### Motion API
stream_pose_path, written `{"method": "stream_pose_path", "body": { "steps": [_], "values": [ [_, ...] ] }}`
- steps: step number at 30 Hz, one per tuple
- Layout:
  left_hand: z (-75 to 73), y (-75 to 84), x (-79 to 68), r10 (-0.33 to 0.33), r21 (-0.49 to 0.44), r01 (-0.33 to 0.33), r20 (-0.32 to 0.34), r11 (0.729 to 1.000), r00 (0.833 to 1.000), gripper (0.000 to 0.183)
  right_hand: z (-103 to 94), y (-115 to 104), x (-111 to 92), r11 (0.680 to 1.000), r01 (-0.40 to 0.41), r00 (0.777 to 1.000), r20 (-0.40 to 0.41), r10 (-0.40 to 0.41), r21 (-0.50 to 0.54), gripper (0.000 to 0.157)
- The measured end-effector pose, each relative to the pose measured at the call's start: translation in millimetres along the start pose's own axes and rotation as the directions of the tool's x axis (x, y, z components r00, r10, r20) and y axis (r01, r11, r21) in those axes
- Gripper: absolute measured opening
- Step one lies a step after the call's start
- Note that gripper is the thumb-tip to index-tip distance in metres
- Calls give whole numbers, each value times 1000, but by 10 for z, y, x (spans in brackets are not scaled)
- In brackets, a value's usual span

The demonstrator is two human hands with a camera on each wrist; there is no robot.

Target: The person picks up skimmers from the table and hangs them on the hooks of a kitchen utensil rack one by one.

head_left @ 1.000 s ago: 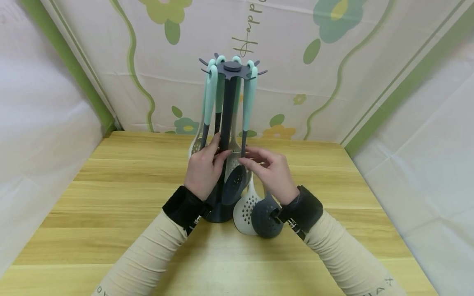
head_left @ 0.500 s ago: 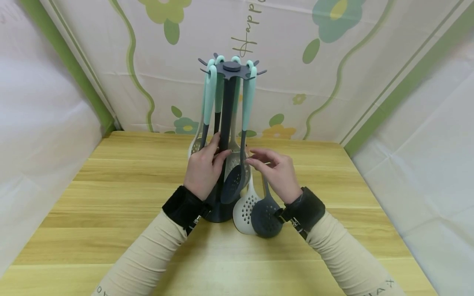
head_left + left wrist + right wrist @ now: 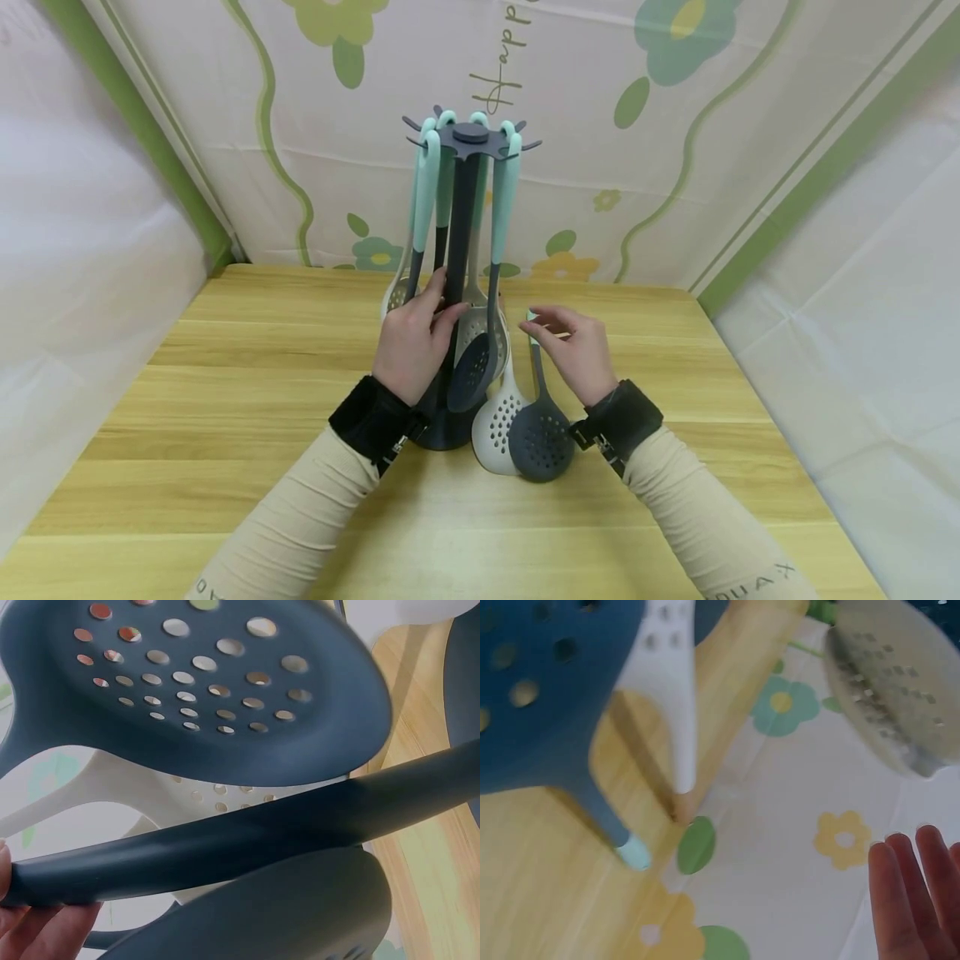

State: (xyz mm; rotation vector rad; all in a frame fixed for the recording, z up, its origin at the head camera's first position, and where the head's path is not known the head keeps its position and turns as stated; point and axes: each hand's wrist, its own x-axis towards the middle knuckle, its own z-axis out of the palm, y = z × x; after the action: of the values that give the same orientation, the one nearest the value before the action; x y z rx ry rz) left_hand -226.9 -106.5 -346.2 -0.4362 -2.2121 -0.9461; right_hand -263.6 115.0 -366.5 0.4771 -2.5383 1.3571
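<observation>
My left hand grips the dark pole of an upright utensil stand; the pole crosses the left wrist view with fingertips around its end. From the stand's top hang several utensils by mint handles, among them a dark slotted spoon at the right front. My right hand is to the right of it, fingers extended and holding nothing in the right wrist view. In the head view its fingertips overlap the mint handle of a dark skimmer lying on the table, beside a white skimmer.
The stand's round dark base rests on the wooden table. A pale slotted utensil hangs behind the dark spoon. Flower-printed cloth closes off the back, with white cloth at both sides.
My right hand has let go of the hanging slotted spoon's shaft and moved right, away from it. The spoon has swung slightly. My left hand stays on the pole.
</observation>
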Motion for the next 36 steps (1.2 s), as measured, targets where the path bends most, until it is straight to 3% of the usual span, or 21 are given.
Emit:
{"method": "stream_pose_path", "body": {
  "steps": [17,36],
  "values": [
    [0,7,6,-1,10,1,0,1000,1000,40,96,386,-69,980,-143,987,51,151,-135,32],
    [-4,4,6,1,2,-1,2,1000,1000,42,228,634,-140,949,-216,965,97,243,-228,35]
  ]
}}
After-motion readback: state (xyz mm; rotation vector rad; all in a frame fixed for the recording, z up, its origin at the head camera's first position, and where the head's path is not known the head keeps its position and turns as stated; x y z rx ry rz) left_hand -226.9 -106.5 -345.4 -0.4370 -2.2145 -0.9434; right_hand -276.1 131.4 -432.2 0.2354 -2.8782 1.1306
